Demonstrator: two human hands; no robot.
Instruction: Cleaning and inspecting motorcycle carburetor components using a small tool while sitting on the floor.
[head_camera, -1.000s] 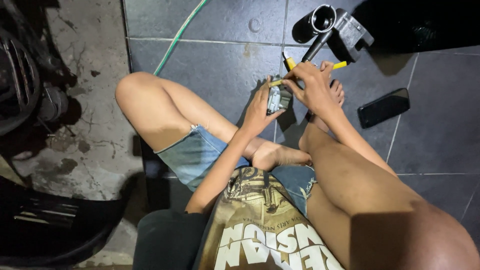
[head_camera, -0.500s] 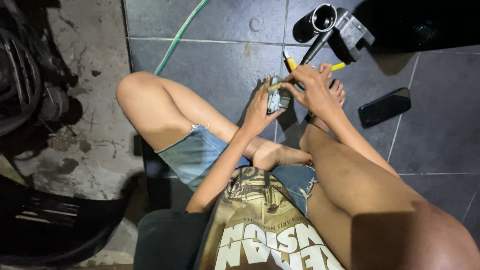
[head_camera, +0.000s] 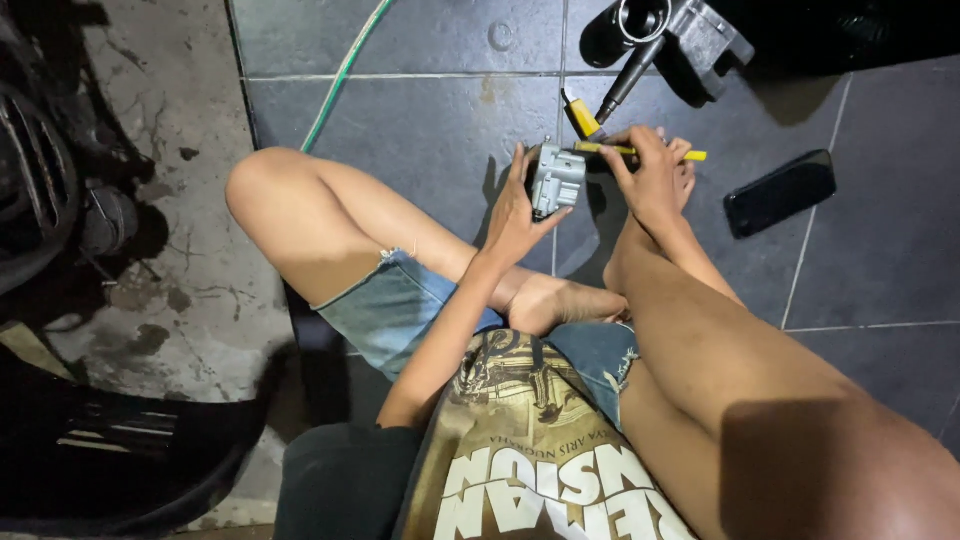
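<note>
The person sits on the dark tiled floor (head_camera: 420, 140) with legs folded, so the work sits just above the feet, close under the eyes and within easy reach of both arms. The left hand (head_camera: 515, 215) is curled around a small grey metal part (head_camera: 556, 180), thumb on one side and fingers on the other, holding it up off the floor, probably to steady it while the other hand works on it. The right hand (head_camera: 650, 175), at 3 o'clock of the part, is closed around a yellow-handled tool (head_camera: 640, 152) that lies roughly level, its tip meeting the top of the part; whether the tip is seated in anything is too small to tell. At 12 o'clock of the hands a second yellow tool (head_camera: 580, 115) lies on the tile, and beyond it a black and silver metal assembly (head_camera: 680, 30). A black phone (head_camera: 780, 192) lies at 3 o'clock, apart from the hands. A green hose (head_camera: 340, 75) runs off at 11 o'clock
</note>
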